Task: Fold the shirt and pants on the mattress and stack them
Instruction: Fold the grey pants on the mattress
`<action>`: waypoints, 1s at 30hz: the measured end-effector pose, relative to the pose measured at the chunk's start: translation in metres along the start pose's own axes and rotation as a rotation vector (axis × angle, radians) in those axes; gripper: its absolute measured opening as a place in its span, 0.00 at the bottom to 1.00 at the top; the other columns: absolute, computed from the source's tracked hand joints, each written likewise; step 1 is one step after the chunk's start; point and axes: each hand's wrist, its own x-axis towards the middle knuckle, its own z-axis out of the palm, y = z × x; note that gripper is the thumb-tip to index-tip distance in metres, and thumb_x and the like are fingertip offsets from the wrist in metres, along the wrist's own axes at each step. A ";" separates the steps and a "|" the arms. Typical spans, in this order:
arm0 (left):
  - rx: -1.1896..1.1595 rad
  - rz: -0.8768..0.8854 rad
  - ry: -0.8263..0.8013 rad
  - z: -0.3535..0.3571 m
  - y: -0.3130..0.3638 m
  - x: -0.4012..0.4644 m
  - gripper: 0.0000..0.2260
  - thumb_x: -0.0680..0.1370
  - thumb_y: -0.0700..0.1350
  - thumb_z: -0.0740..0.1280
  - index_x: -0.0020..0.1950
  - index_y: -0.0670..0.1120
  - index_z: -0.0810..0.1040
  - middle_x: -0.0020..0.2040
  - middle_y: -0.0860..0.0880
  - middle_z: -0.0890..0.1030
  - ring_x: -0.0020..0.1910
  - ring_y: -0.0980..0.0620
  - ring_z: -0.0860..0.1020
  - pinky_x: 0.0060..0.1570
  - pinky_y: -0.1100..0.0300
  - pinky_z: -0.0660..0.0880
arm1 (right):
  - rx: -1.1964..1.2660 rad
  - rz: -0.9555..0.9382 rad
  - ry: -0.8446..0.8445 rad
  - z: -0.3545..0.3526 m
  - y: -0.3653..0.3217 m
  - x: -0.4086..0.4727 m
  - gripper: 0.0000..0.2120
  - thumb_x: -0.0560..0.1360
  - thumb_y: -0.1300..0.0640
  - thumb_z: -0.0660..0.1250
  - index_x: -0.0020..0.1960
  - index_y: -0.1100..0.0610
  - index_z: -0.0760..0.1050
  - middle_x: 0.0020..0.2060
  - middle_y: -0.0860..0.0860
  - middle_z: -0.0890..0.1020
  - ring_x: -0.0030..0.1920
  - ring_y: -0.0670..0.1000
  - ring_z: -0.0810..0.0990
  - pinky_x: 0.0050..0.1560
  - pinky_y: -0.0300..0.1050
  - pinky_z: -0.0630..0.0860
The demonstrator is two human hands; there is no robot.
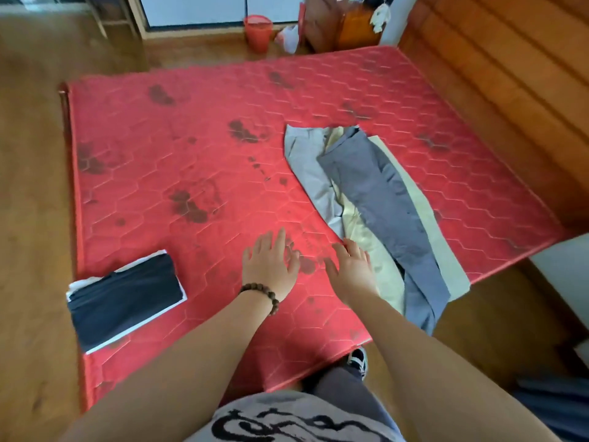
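Grey pants (379, 199) lie lengthwise on cream and pale grey pants toward the red mattress (159, 148) right side, their legs overhanging its near edge. Both hands, left hand (271, 266) and right hand (352, 269), hover flat with fingers spread, holding nothing. A folded black shirt (126, 298) sits at the near-left corner, with bare mattress between.

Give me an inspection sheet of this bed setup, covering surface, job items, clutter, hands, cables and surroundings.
Surface: red quilted mattress with dark blotches.
Job's things: folded black shirt on a white one at the near left corner; grey pants lying lengthwise on cream pants and light grey pants, right side, unfolded.
Clutter: nothing seen on the mattress.
Hands: left hand open, bead bracelet on wrist; right hand open, at the cream pants' edge.
Cables: nothing seen.
Surroundings: wooden floor, red bucket, wooden headboard at right.
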 end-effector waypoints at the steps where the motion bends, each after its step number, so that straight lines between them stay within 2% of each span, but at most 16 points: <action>1: 0.008 0.006 0.002 0.003 0.012 0.006 0.27 0.80 0.57 0.53 0.78 0.50 0.53 0.76 0.44 0.62 0.75 0.45 0.59 0.72 0.44 0.57 | 0.003 0.008 0.006 -0.007 0.014 0.006 0.22 0.80 0.48 0.57 0.71 0.55 0.66 0.72 0.56 0.65 0.69 0.58 0.65 0.72 0.54 0.56; 6: 0.045 -0.049 0.011 0.032 0.077 0.055 0.28 0.80 0.58 0.54 0.78 0.50 0.53 0.75 0.44 0.63 0.75 0.45 0.59 0.72 0.44 0.59 | 0.017 0.017 0.018 -0.030 0.097 0.059 0.20 0.80 0.49 0.57 0.70 0.55 0.68 0.72 0.56 0.65 0.68 0.58 0.66 0.72 0.54 0.57; 11: 0.053 -0.128 -0.013 0.074 0.162 0.114 0.28 0.80 0.58 0.54 0.78 0.51 0.53 0.76 0.45 0.62 0.75 0.46 0.59 0.72 0.46 0.58 | -0.006 -0.028 -0.047 -0.048 0.184 0.127 0.20 0.80 0.49 0.57 0.71 0.53 0.66 0.70 0.54 0.66 0.64 0.58 0.68 0.69 0.50 0.60; 16: 0.051 -0.190 -0.021 0.102 0.224 0.171 0.27 0.79 0.57 0.55 0.77 0.51 0.55 0.75 0.45 0.64 0.74 0.46 0.60 0.72 0.47 0.58 | -0.003 -0.036 -0.138 -0.063 0.248 0.189 0.19 0.80 0.50 0.57 0.70 0.53 0.67 0.71 0.56 0.64 0.66 0.59 0.67 0.68 0.51 0.62; 19: 0.068 -0.216 -0.032 0.114 0.235 0.203 0.28 0.79 0.58 0.55 0.78 0.51 0.54 0.75 0.46 0.62 0.75 0.46 0.58 0.72 0.47 0.57 | -0.018 -0.052 -0.150 -0.061 0.275 0.229 0.17 0.80 0.50 0.57 0.67 0.55 0.68 0.70 0.57 0.65 0.64 0.60 0.69 0.63 0.51 0.65; 24: 0.057 -0.250 -0.017 0.150 0.226 0.278 0.28 0.80 0.57 0.55 0.78 0.52 0.53 0.76 0.46 0.62 0.76 0.47 0.57 0.73 0.50 0.56 | -0.014 -0.038 -0.160 -0.026 0.305 0.319 0.20 0.80 0.49 0.57 0.69 0.56 0.67 0.72 0.58 0.63 0.68 0.60 0.65 0.66 0.52 0.64; 27: 0.005 -0.285 0.046 0.179 0.213 0.331 0.28 0.79 0.57 0.56 0.77 0.50 0.55 0.75 0.46 0.63 0.75 0.47 0.59 0.72 0.51 0.58 | 0.030 -0.007 -0.145 0.005 0.316 0.373 0.25 0.80 0.49 0.59 0.73 0.57 0.61 0.74 0.59 0.59 0.71 0.60 0.61 0.70 0.54 0.61; 30: -0.026 -0.283 0.007 0.229 0.199 0.387 0.30 0.79 0.57 0.57 0.78 0.49 0.53 0.74 0.44 0.63 0.74 0.45 0.60 0.72 0.51 0.59 | 0.052 0.056 -0.128 0.049 0.331 0.423 0.32 0.80 0.46 0.59 0.78 0.55 0.52 0.76 0.58 0.55 0.74 0.59 0.57 0.72 0.53 0.58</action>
